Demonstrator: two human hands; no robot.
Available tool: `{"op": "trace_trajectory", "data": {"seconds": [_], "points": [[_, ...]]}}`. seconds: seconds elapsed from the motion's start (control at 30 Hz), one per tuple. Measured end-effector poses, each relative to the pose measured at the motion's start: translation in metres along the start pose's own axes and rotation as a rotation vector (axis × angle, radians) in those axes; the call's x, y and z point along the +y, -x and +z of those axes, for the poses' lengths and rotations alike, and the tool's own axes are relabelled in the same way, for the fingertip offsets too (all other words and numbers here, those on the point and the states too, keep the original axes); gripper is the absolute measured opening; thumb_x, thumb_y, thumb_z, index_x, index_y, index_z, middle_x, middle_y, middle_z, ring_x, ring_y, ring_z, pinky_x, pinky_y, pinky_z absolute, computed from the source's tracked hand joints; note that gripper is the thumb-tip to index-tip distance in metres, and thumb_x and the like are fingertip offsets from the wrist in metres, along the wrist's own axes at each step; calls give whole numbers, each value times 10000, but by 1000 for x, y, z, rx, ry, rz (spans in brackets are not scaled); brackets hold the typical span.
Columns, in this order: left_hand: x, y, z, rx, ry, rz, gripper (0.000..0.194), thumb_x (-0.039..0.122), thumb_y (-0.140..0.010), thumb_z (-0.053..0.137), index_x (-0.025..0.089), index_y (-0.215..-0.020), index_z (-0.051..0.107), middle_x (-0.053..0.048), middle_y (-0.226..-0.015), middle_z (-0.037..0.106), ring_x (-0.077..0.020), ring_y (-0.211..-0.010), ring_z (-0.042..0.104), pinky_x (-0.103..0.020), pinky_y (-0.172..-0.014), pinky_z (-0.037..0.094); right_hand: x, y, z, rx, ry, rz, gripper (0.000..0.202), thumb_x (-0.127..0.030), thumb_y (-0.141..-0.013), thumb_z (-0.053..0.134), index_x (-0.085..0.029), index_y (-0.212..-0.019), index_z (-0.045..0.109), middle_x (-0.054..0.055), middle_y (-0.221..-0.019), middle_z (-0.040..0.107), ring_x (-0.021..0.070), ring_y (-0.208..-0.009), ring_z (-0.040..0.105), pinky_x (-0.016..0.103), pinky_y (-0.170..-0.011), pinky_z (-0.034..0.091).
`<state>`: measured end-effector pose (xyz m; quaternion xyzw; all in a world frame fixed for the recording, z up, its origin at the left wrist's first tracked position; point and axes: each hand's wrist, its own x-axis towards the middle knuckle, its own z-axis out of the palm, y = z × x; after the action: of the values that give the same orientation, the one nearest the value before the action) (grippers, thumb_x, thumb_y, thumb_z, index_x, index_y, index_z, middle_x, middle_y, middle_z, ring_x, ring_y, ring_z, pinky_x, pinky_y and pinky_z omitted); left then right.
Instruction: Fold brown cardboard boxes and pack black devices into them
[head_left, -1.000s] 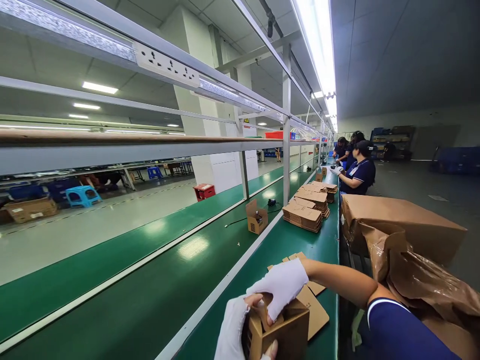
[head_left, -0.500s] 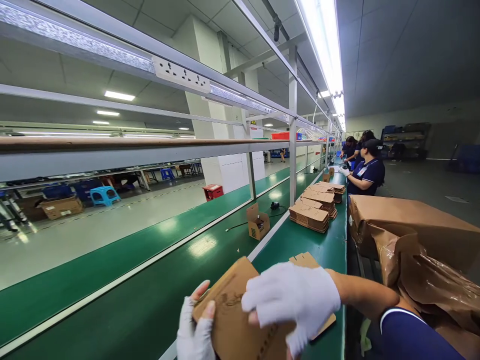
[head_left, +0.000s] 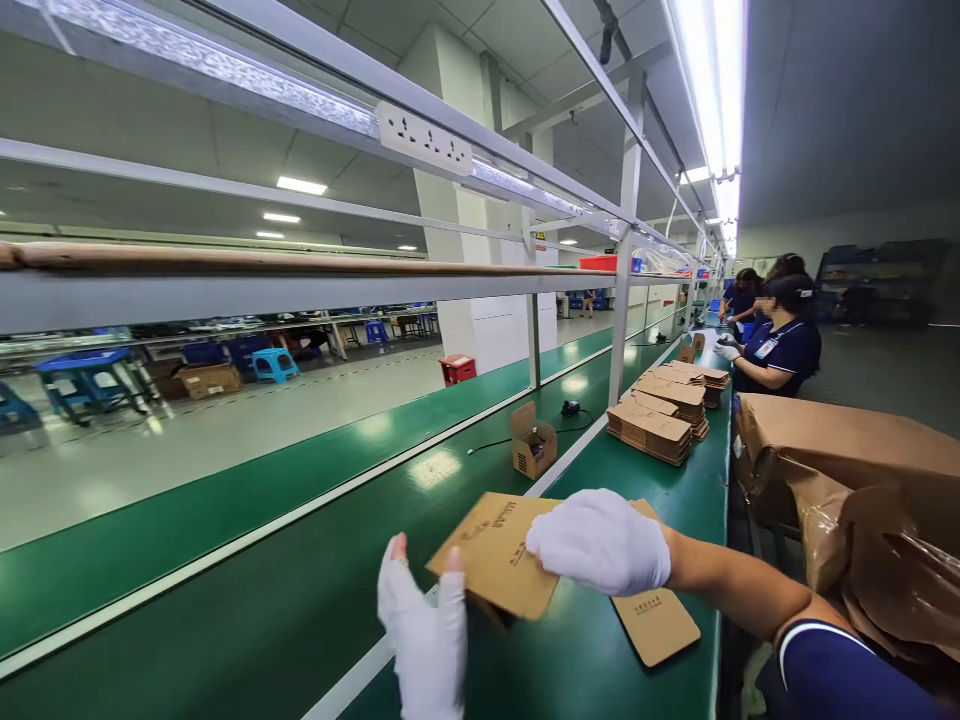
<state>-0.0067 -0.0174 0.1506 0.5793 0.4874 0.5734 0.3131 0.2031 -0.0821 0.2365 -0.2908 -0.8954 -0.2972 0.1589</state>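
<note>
Cardboard, brown and printed: the small box (head_left: 495, 555) lies tipped over above the green counter (head_left: 600, 660), its long axis running from the near left up toward the far right. Gloved right hand (head_left: 600, 542) rests flat on its far end, fingers together (not gripping). Left hand (head_left: 426, 630) stands beside the near corner, fingers apart, thumb touching the edge.

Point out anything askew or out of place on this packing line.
One open carton sits alone on the green conveyor belt, flaps up, turned at an angle. The flat cartons are stacked unevenly. Nothing spilled or damaged shows.
</note>
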Motion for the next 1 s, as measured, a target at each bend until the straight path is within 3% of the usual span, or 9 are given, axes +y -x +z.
{"op": "trace_trajectory", "data": {"seconds": [0.07,0.17,0.27,0.5,0.6,0.7,0.77,0.87,1.0], "points": [[11,6,-3,-189,50,41,739,615,-839,540,223,-1431,334,-121,-1452,352,-350,-1342,321,-557,-1124,272,3,1,12,78,34,78,172,-105,-936,403,-161,-937,565,51,-873,616,159,-737,567,282,-634,404],[17,12,-2,-474,170,118,497,505,-835,595,216,-1238,564,-100,-1293,527,-302,-1195,498,-444,-1056,409,5,-3,28,111,-23,200,213,-96,-893,371,-158,-937,570,37,-773,606,162,-651,547,285,-594,387],[13,10,2,-434,106,143,290,402,-890,515,197,-1025,670,-80,-1116,622,-247,-1035,574,-374,-958,462,6,-11,34,87,-271,398,212,-98,-848,401,-174,-902,591,19,-761,608,158,-672,555,272,-624,405],[-15,-8,-13,-502,120,-62,399,430,-869,513,139,-1099,661,-102,-1097,645,-263,-1062,579,-372,-956,468,33,-34,50,194,-849,733,126,-236,-867,499,-180,-856,612,21,-862,656,178,-817,629,276,-776,500],[-31,-15,-33,-435,86,-151,479,494,-811,561,100,-1067,651,-129,-1063,650,-289,-1033,599,-388,-933,490,55,-58,86,157,-810,752,214,-264,-923,455,-171,-1019,622,44,-1005,660,187,-947,631,293,-901,484],[-33,-16,-59,-273,-28,-206,537,526,-758,617,111,-1099,611,-148,-1163,603,-324,-1123,545,-467,-1035,400,75,-82,133,-49,-646,762,364,-279,-942,476,-199,-1290,540,43,-1234,589,219,-1112,567,338,-1015,416],[-21,-11,-75,-92,-125,-203,546,544,-790,591,166,-1182,563,-126,-1280,534,-323,-1231,459,-509,-1091,318,84,-88,165,-164,-622,768,453,-315,-914,546,-200,-1350,510,52,-1302,544,268,-1150,540,378,-1024,408],[8,5,-90,136,-195,-198,478,582,-846,532,289,-1224,539,-50,-1325,508,-311,-1249,440,-541,-1086,316,94,-76,203,-279,-617,786,373,-309,-918,539,-185,-1264,600,54,-1275,566,271,-1148,542,357,-1013,415],[43,30,-80,153,-39,-100,430,594,-854,562,274,-1136,619,-51,-1240,576,-304,-1196,494,-500,-1099,317,115,-34,231,-377,-527,848,257,-221,-967,463,-185,-1119,668,45,-1188,618,219,-1103,560,334,-989,421]]}}
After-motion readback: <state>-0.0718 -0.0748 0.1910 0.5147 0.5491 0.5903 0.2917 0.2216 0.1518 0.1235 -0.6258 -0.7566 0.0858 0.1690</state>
